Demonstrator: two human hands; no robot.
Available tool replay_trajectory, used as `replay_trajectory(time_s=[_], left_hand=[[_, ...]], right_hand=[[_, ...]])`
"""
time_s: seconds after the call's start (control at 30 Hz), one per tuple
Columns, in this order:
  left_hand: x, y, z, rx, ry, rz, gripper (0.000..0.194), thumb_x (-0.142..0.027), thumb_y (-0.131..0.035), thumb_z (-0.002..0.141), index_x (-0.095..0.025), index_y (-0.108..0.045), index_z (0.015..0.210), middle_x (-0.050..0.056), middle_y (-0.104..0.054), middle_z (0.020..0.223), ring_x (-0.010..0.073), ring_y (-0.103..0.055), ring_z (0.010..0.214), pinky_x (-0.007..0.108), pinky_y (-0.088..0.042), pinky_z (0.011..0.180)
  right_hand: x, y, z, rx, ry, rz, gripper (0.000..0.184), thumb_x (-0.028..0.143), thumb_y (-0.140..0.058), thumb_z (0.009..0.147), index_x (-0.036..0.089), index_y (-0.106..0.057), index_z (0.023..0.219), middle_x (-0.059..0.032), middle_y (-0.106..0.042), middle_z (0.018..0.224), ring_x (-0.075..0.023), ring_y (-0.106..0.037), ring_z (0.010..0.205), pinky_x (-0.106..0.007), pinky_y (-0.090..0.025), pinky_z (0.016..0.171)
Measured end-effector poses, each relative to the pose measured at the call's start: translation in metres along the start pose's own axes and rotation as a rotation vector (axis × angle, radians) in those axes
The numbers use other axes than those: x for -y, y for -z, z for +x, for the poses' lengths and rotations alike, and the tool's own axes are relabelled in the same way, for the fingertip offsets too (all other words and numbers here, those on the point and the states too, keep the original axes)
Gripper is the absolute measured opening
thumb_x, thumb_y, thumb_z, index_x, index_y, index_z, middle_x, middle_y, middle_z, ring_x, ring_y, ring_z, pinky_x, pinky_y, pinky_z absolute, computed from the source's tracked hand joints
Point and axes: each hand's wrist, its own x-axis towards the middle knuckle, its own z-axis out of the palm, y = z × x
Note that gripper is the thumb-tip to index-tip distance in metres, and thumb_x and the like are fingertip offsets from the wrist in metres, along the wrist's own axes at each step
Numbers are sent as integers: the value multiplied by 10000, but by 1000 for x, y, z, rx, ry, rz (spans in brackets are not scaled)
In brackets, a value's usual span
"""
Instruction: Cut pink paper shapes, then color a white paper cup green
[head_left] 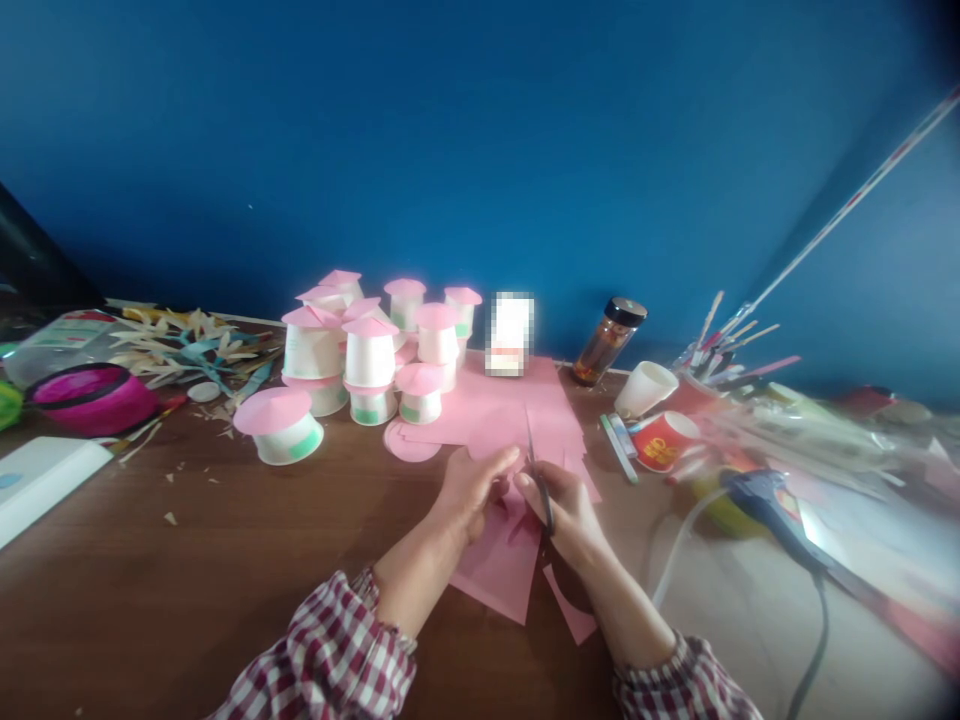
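Note:
My left hand (466, 492) is closed, its thumb stretched forward, pinching a piece of pink paper (517, 500) whose outline is partly hidden by my fingers. In my right hand (571, 515) is a pair of dark-handled scissors (548, 505), with the fingers around the handles and the thin blades pointing away from me beside my left thumb. Beneath and beyond both hands lie pink paper sheets (517, 400). A cut pink scrap (571, 605) rests near my right wrist, and a pink paper disc (412, 443) lies left of the sheets.
Stacked white paper cups (371, 358) with pink cone tops stand at left-centre. A capped bottle (609, 340) leans near the blue wall. To the right are a red cup (664, 440) and a glue gun (772, 510) with its cord. A pink bowl (97, 398) sits far left.

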Motion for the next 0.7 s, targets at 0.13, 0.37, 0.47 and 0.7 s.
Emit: replay_trajectory(time_s=[0.13,0.37,0.47,0.7], left_hand=[[-3,-2,-1,-37,15,-10,291,-251,-796,558,-129,-545,639,-25,-507,518,92,-466,454,248,-382,455],[-6,-3,-2,-62,40,11,342,-275,-805,539,-151,-498,629,-34,-494,497,95,-459,444,255,-385,453],[-6,-3,-1,-77,44,7,347,-267,-804,539,-153,-493,642,-43,-488,497,85,-447,443,243,-376,448],[-1,1,4,-130,26,-9,378,-294,-821,535,-150,-518,708,-33,-523,538,96,-500,479,237,-413,467]], right_hand=[[0,0,0,-10,-2,-27,319,432,-641,793,159,-547,657,50,-377,554,-92,-334,515,-209,-273,445],[0,1,1,-15,-2,-63,310,420,-623,804,156,-550,658,45,-390,536,-93,-357,499,-201,-274,427],[-1,1,1,-16,2,-81,308,419,-622,801,148,-563,667,39,-395,545,-95,-361,510,-199,-273,426],[0,1,0,-18,-2,-88,312,427,-618,802,149,-567,670,31,-415,536,-105,-393,506,-199,-302,424]])
